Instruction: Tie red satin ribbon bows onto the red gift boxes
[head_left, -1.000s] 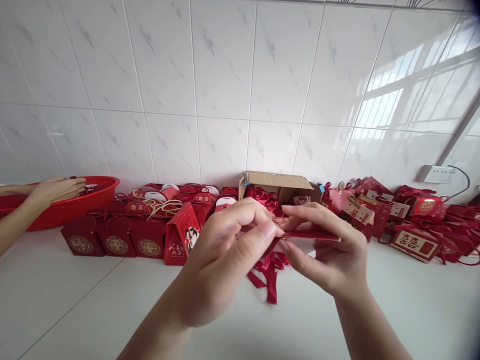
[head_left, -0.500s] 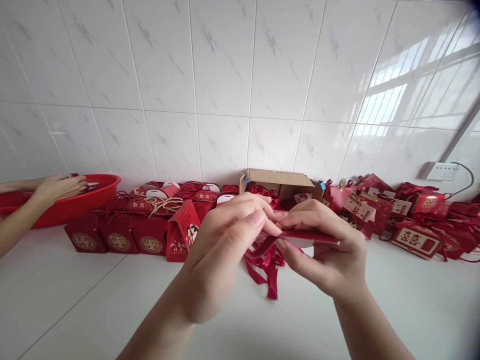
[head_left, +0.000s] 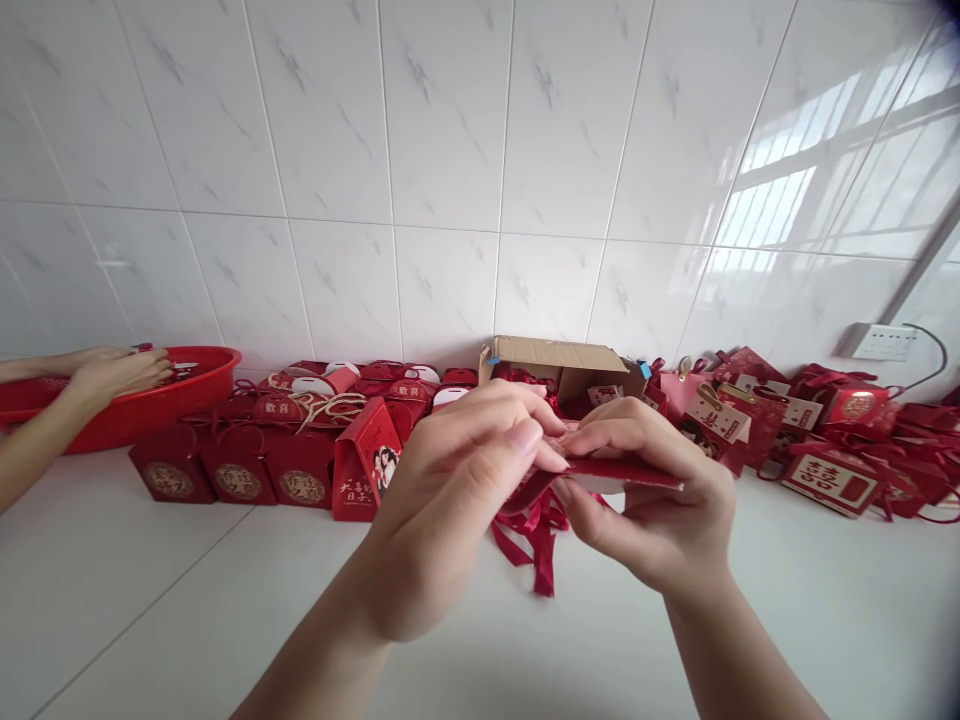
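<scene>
In the middle, a red card gift box [head_left: 626,474] seen nearly edge-on is pinched between the thumb and fingers of my right hand [head_left: 649,490]. From its near edge a dark red ribbon [head_left: 527,497] curves back under my left hand [head_left: 465,490], whose fingers are closed on it against the box. My fingertips meet there and cover the exact spot where the ribbon joins the card. Behind and below my hands, loose red ribbons [head_left: 543,560] trail on the white table.
A cardboard carton [head_left: 559,354] holding red items stands against the tiled wall. Rows of red gift boxes [head_left: 240,478] are at left, more boxes and bags [head_left: 829,482] at right. At far left another person's hands [head_left: 124,372] work over a red basin [head_left: 180,398].
My left hand has shifted very slightly, and the ribbon curve beneath it sits a little differently. My right hand keeps its hold on the box. The other person's hands have barely moved.
</scene>
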